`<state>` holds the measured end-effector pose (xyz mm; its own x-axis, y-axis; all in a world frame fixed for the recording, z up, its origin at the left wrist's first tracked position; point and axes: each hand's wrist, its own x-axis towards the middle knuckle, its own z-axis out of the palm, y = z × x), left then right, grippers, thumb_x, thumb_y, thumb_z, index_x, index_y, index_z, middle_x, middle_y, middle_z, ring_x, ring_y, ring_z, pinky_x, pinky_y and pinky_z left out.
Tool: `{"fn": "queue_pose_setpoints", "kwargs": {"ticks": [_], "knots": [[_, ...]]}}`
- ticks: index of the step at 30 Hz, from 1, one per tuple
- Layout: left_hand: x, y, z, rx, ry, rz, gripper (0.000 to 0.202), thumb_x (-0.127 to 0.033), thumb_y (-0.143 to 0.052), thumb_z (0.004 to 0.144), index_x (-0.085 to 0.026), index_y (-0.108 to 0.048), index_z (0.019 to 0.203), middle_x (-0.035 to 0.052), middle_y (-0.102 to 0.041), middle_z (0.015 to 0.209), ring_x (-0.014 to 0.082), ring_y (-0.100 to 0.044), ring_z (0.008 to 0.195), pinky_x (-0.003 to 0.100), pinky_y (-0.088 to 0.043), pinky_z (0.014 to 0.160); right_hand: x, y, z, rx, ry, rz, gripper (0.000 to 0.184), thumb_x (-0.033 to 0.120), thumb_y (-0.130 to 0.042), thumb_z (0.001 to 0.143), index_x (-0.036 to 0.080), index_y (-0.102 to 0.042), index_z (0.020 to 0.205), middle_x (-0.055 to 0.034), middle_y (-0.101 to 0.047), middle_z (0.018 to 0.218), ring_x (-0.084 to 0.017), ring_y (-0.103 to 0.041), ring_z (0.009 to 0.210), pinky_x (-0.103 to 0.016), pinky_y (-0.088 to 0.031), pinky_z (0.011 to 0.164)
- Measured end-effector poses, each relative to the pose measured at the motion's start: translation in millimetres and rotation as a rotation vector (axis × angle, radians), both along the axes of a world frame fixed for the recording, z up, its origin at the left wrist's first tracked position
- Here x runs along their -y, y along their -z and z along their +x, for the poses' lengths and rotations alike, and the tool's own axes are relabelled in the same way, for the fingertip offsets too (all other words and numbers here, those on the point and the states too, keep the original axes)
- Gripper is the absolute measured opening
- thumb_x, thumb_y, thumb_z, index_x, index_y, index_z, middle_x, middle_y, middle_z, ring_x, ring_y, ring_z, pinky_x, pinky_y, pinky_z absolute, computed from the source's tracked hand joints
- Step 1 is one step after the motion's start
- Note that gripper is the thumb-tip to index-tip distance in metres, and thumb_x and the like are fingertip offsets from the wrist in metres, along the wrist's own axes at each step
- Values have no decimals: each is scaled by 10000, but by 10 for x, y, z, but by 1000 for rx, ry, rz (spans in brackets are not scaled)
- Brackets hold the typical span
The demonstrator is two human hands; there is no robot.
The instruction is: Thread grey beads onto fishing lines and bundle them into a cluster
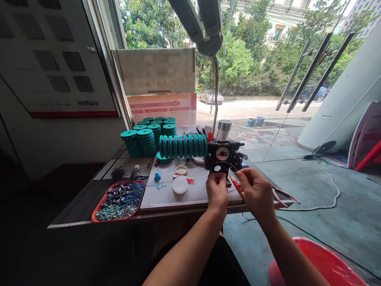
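Note:
A black winding machine [212, 153] with a round dial [222, 153] stands at the table's right side. Its shaft carries a row of green spools [183, 146] with purplish gaps between them. My left hand [217, 190] is closed at the lower front of the machine, fingertips pinched together; what they hold, if anything, is hidden. My right hand [257, 190] is closed in a pinch to the right of the machine, on the end of a thin dark wire-like piece [233, 167]. Below its fingers slants a red-and-yellow handle [237, 186]; whether the hand touches it I cannot tell.
An orange tray [95, 210] of small parts lies at left, below stacked green spools [145, 143]. White round lid [180, 185], small cup [181, 170] and blue bits [157, 177] lie mid-table. Pink-handled pliers [284, 196] are at the right edge; a red basin [321, 262] is below.

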<state>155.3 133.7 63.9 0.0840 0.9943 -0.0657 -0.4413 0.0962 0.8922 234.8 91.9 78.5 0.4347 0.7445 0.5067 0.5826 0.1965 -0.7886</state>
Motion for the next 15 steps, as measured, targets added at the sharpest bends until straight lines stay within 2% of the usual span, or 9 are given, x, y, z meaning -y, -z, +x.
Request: {"fn": "queue_pose_setpoints", "kwargs": {"ticks": [4,7,10,13,15], "knots": [[19,8,-28,-159,-98,202,145,-93,-573,732,-181,-564,617,-18,-540,591,138,-487,591,252,-351,578,-311,-213,-58,316,-61,-206,140,234,-523,857,169,-573,743,10,-582,665,-136,-557,637,-285,-433,652],[49,9,-58,-248,-154,302,199,-36,-540,709,-193,-552,587,1,-524,648,166,-484,658,271,-349,634,-408,-343,-81,489,-113,-395,152,285,-547,885,143,-602,881,-9,-620,848,-130,-596,754,-315,-487,711],[78,15,-61,-285,-188,348,222,5,-523,680,-194,-533,582,17,-490,742,173,-482,707,275,-361,668,-435,-433,-79,599,-130,-544,219,318,-533,900,156,-583,1038,-45,-608,1026,-151,-605,858,-343,-507,752],[91,21,-44,-282,-194,357,225,22,-514,667,-189,-528,591,33,-489,834,172,-493,737,275,-375,688,-462,-487,-82,661,-129,-634,242,313,-533,900,168,-566,1090,-58,-589,1091,-168,-597,915,-363,-503,784],[86,28,-29,-263,-179,345,229,32,-513,663,-189,-544,608,29,-513,818,171,-501,741,274,-373,688,-485,-499,-80,676,-131,-657,250,313,-534,899,169,-561,1102,-60,-584,1104,-171,-595,926,-368,-502,790]]}}
